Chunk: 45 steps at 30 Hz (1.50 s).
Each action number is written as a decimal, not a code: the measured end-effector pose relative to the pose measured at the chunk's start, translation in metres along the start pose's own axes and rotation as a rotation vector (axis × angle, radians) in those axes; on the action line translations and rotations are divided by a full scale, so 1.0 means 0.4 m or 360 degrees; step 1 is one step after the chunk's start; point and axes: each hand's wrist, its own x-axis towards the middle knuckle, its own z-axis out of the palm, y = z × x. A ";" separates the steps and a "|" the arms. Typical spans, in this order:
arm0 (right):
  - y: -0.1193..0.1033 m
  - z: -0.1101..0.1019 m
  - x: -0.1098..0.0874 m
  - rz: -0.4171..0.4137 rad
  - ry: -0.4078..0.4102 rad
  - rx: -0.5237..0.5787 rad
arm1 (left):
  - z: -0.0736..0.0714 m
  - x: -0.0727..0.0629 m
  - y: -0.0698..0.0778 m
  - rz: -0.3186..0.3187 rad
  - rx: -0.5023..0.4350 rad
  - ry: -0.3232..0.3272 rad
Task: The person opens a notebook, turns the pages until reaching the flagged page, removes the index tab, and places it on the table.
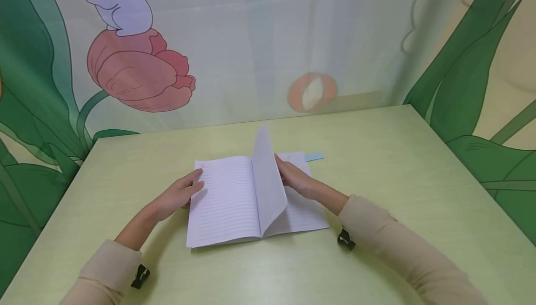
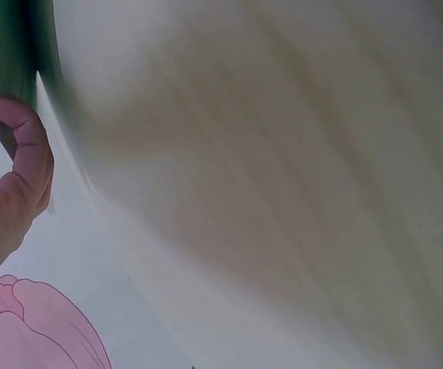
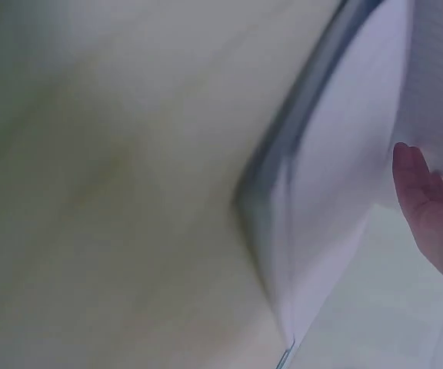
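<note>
A lined notebook (image 1: 226, 202) lies spread on the table, one leaf (image 1: 268, 179) standing up from its middle fold. At the left edge, my left hand (image 1: 177, 195) grips the notebook, thumb over the page and other fingers partly hidden at the edge. The left wrist view shows those fingers (image 2: 29, 146) bent at the pages. My right hand (image 1: 297, 179) is against the right side of the raised leaf, its fingertips partly hidden behind it. In the right wrist view the fingers (image 3: 412, 181) look fairly straight beside the upright paper.
A light blue tab (image 1: 315, 157) sticks out past the notebook's top right. The pale green table (image 1: 377, 156) extends around it, with a printed curtain (image 1: 226, 54) along its far edge. A black clip-like piece (image 1: 345, 240) hangs by the right cuff, another (image 1: 140, 276) by the left.
</note>
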 end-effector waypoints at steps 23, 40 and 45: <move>-0.001 0.091 0.020 0.0054 -0.0482 -0.0847 | 0.004 0.001 0.013 -0.0016 -0.0003 0.0080; 0.012 0.053 -0.005 -0.0104 -0.0550 -0.1162 | 0.006 0.004 -0.005 0.0117 0.0118 0.0083; 0.030 0.018 -0.020 -0.0048 -0.0487 -0.1166 | 0.006 0.003 -0.003 0.0117 0.0145 0.0077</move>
